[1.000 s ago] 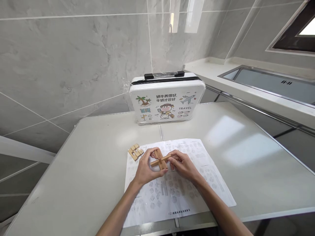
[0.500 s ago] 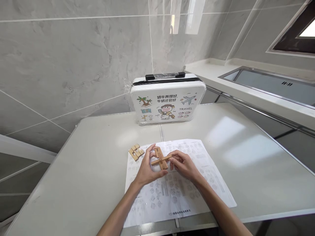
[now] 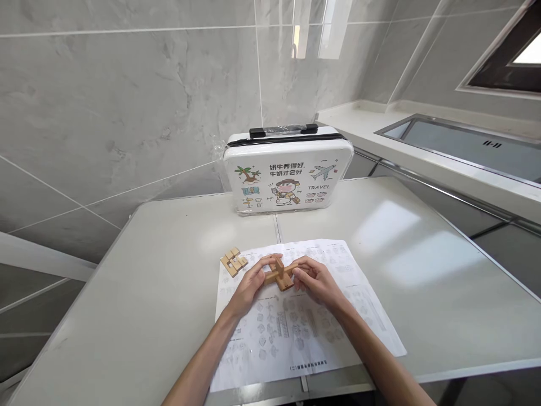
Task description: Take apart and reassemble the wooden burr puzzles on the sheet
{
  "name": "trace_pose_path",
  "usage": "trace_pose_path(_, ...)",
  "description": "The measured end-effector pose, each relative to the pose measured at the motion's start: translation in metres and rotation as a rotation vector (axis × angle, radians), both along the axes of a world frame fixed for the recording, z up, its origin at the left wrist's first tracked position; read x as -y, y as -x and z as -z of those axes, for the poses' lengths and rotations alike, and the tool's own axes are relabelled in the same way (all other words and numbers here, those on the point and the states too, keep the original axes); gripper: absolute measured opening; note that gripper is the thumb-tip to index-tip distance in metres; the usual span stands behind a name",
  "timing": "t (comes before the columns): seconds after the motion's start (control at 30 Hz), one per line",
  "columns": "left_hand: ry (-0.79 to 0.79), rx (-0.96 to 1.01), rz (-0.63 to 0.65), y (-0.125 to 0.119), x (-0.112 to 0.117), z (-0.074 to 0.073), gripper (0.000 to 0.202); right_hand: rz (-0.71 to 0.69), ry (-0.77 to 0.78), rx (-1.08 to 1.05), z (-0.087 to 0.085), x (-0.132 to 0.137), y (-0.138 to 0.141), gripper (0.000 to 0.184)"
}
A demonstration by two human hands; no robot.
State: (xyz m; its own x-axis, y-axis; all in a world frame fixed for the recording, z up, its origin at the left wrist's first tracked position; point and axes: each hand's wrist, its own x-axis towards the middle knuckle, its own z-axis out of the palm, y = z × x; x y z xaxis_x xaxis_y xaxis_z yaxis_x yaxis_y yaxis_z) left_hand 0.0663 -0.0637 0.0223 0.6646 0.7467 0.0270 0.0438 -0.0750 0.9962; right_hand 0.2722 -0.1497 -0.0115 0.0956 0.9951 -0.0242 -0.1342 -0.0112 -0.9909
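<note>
A cross of interlocked wooden puzzle bars [image 3: 279, 274] is held between both hands above a printed instruction sheet [image 3: 304, 327]. My left hand [image 3: 249, 287] pinches its left side, fingers curled round the wood. From the other side my right hand [image 3: 316, 283] grips the right end of the cross bar. One bar stands up from the middle of the cross. Loose notched wooden pieces [image 3: 233, 262] lie on the table just left of my left hand, at the sheet's corner.
A white case [image 3: 288, 175] with cartoon travel pictures and a black handle stands upright at the far edge of the grey table [image 3: 160, 282], against the tiled wall. A counter with a steel sink [image 3: 465, 141] runs along the right.
The wooden cross has been turned in my hands, so one bar now stands upright. My left hand's fingers have closed in lower around it. The loose pieces have not moved.
</note>
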Motion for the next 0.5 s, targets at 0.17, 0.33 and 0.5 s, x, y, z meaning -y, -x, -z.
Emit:
trace_pose_path(0.17,0.252,0.135,0.087,-0.0002,-0.0010,0.0026,0.049,-0.022,0.002,-0.023,0.0017,0.0002,-0.0011,0.032)
trace_pose_path(0.33,0.324,0.104,0.214,-0.0003,0.0013,-0.0043,0.062,-0.077,0.002,-0.043,-0.0003,0.0011,0.0002,0.028)
trace_pose_path(0.5,0.346,0.166,0.269,0.0030,0.0011,-0.0033,0.066,-0.069,0.017,-0.071,-0.0008,0.0010,-0.0009,0.030)
